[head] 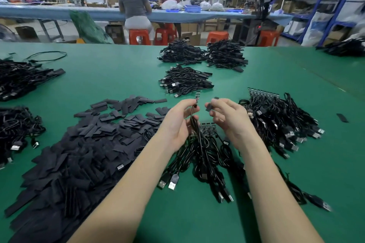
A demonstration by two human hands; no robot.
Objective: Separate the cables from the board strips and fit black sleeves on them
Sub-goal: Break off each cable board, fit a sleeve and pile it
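While left grip pinches cable | right grip pinches sleeve | sleeve pile left

You have three far cable bundles, one near sleeve heap, four orange stools, two people.

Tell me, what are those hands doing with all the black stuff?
The left hand pinches a thin black cable with a tiny circuit board at its tip. The right hand pinches a short flat black sleeve beside it, not yet slipped on. Loose black sleeves and cable bundles lie on the green table.
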